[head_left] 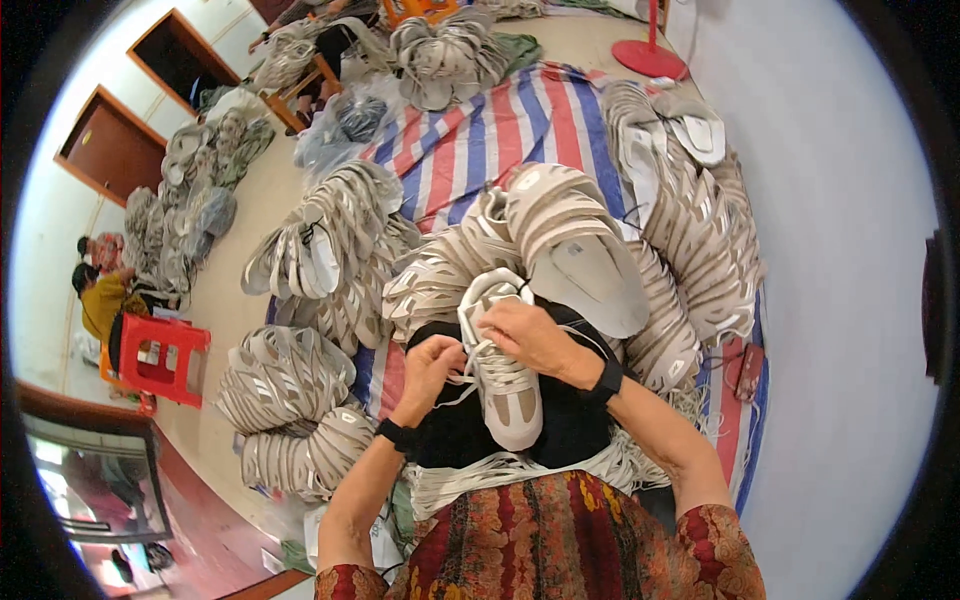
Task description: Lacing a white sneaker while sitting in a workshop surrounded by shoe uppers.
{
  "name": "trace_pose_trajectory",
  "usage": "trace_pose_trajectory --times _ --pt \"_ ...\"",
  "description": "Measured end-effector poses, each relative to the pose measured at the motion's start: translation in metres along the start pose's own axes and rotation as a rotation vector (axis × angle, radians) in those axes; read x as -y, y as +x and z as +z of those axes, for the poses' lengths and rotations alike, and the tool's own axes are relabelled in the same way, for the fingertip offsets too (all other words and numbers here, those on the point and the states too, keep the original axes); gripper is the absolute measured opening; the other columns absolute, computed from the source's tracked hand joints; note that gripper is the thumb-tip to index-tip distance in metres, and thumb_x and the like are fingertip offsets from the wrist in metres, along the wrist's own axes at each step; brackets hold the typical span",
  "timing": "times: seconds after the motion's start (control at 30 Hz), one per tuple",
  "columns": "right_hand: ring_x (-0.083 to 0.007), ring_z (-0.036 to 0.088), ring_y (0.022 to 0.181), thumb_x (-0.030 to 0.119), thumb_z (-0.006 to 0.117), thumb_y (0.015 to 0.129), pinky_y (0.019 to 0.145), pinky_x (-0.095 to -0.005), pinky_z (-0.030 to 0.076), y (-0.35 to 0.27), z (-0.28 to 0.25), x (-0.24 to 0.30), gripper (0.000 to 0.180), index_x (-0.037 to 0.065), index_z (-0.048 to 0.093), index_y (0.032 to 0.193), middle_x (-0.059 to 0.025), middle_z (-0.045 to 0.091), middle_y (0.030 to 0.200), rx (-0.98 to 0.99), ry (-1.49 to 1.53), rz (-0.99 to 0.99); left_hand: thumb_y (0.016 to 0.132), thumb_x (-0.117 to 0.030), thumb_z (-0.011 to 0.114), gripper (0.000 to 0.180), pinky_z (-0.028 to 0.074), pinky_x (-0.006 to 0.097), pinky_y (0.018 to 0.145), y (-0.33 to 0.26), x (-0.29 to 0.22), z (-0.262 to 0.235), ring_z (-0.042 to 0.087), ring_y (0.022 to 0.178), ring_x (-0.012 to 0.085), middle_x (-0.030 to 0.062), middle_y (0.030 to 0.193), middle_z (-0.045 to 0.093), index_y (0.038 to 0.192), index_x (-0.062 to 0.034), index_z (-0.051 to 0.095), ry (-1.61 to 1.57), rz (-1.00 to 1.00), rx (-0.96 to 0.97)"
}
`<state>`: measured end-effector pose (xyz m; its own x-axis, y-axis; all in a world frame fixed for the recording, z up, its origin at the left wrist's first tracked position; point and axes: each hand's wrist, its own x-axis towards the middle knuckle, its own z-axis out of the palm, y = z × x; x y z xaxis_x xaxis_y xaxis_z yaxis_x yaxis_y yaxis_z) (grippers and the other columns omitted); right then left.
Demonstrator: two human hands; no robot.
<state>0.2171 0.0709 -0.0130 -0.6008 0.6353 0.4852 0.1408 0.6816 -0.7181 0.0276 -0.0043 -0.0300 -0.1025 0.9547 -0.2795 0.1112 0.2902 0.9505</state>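
A beige and white sneaker [515, 425] rests on the black cloth over my lap, toe toward me. White laces run across its upper. My left hand [432, 375] is closed in a pinch beside it, on a white shoelace [460, 392] that trails from the eyelets. My right hand [535, 338] bends over the shoe's tongue and upper eyelets with its fingers closed. What those fingertips grip is hidden beneath the hand. A bundle of loose white laces [450, 485] lies across my lap, close to my body.
Curved stacks of nested shoe uppers surround me, including a left stack [290, 375], a right stack [700, 240] and a front stack [585, 270]. They sit on a striped sheet [490, 130]. A red stool [165, 358] and seated person [103, 300] are far left; a white wall [840, 300] borders the right.
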Motion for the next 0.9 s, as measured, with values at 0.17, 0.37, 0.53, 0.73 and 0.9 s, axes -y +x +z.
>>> trace_pose_trajectory --times 0.17,0.37,0.53,0.73,0.9 --pt "-0.0327 0.055 0.074 0.012 0.052 0.077 0.066 -0.0411 0.044 0.008 0.021 0.008 0.01 0.005 0.058 0.082 -0.0148 0.056 0.076 0.128 -0.241 0.24 0.087 -0.014 0.052 0.012 0.041 0.017 0.053 0.002 0.013 -0.009 0.053 0.059 0.0054 -0.0002 0.07 0.058 0.084 -0.0029 0.055 -0.064 0.006 0.124" --pt "-0.0297 0.055 0.076 0.011 0.054 0.074 0.065 -0.0386 0.044 0.005 0.02 0.012 0.013 0.006 0.059 0.084 -0.0113 0.054 0.079 0.2 -0.221 0.177 0.084 -0.012 0.052 0.011 0.042 0.019 0.051 0.002 0.01 -0.009 0.054 0.058 0.0057 0.0006 0.068 0.058 0.082 -0.0018 0.055 -0.094 -0.008 0.088" --pt "-0.03 0.054 0.076 0.011 0.054 0.073 0.065 -0.0378 0.044 0.007 0.02 0.014 0.017 0.008 0.061 0.088 -0.0107 0.053 0.082 0.236 -0.201 0.136 0.078 -0.008 0.057 0.01 0.043 0.028 0.05 0.007 0.003 -0.001 0.057 0.054 0.0184 0.0115 0.065 0.057 0.082 0.0005 0.055 0.595 0.767 -0.169" --pt "-0.0285 0.056 0.075 0.013 0.057 0.072 0.064 -0.0375 0.045 0.01 0.027 0.001 0.014 0.008 0.062 0.084 -0.0104 0.054 0.076 0.143 -0.163 0.123 0.078 -0.003 0.056 0.008 0.045 0.027 0.049 0.005 -0.002 -0.002 0.058 0.054 0.0151 0.0099 0.062 0.059 0.076 0.0007 0.05 0.209 0.32 -0.03" --pt "-0.0272 0.058 0.068 0.013 0.057 0.071 0.058 -0.038 0.045 0.015 0.035 0.001 0.007 0.006 0.059 0.071 -0.0079 0.056 0.073 0.196 -0.446 0.053 0.078 0.0 0.055 0.007 0.044 0.022 0.049 0.006 -0.002 0.001 0.055 0.054 0.008 0.0042 0.06 0.057 0.078 -0.0009 0.048 0.149 0.288 -0.014"
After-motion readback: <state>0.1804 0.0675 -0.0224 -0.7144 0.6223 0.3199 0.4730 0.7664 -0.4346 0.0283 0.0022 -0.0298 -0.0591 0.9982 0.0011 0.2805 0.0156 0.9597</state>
